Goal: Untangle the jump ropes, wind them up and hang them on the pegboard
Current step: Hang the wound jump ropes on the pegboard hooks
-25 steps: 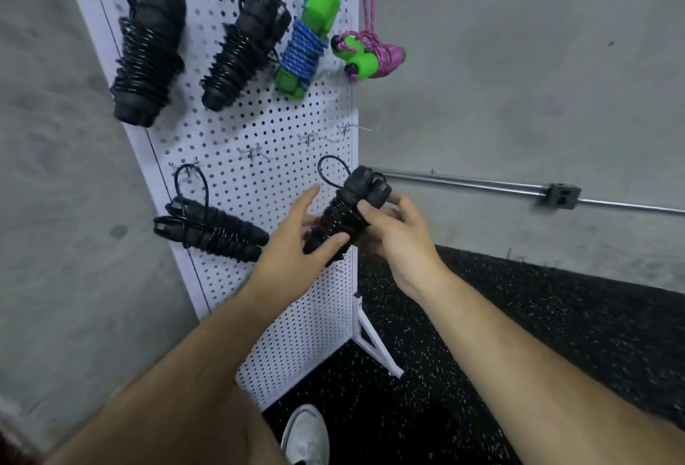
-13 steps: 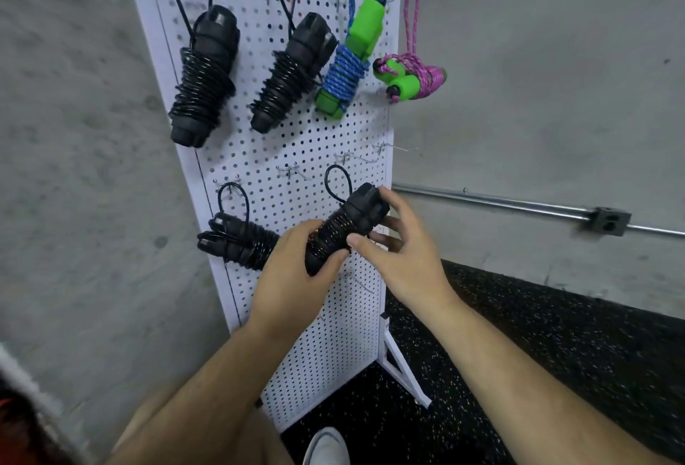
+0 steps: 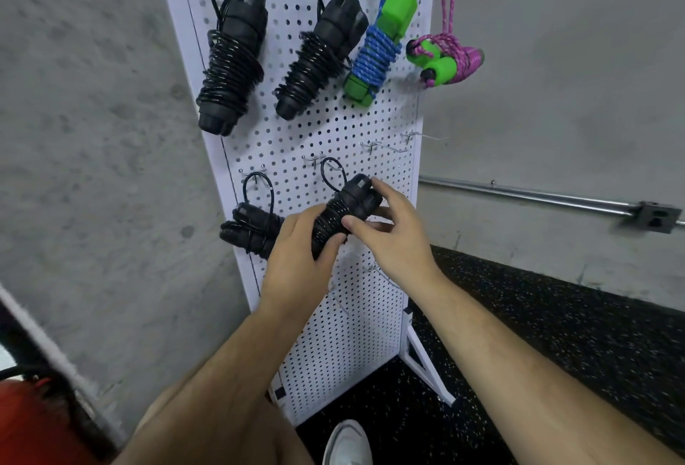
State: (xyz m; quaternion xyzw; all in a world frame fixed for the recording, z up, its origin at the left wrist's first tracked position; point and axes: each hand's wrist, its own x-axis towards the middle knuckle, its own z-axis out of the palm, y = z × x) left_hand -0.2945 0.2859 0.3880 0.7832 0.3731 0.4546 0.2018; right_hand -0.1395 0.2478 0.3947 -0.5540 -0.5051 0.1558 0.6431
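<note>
A white pegboard (image 3: 344, 138) stands against the wall. Both hands hold a wound black jump rope (image 3: 343, 212) in front of its lower half. My left hand (image 3: 296, 260) grips the bundle's lower end, and my right hand (image 3: 393, 231) pinches its upper end between thumb and fingers. The bundle's small rope loop (image 3: 331, 172) reaches up beside a metal hook (image 3: 315, 159); whether it hangs on the hook I cannot tell. Several wound ropes hang on the board: two black ones (image 3: 231, 56) (image 3: 320, 53) on top, a blue and green one (image 3: 381, 38), a pink and green one (image 3: 444, 56), another black one (image 3: 250, 227) lower left.
Bare hooks (image 3: 385, 147) stick out of the board right of the held rope and below my right hand. The board's white foot (image 3: 426, 368) rests on black speckled flooring. A metal conduit (image 3: 537, 195) runs along the grey wall. My white shoe (image 3: 346, 442) shows at the bottom.
The view has shifted so the board sits further right and lower. Both hands have carried the black bundle left, its loop now beside a lower-row hook. My right thumb moved onto the bundle.
</note>
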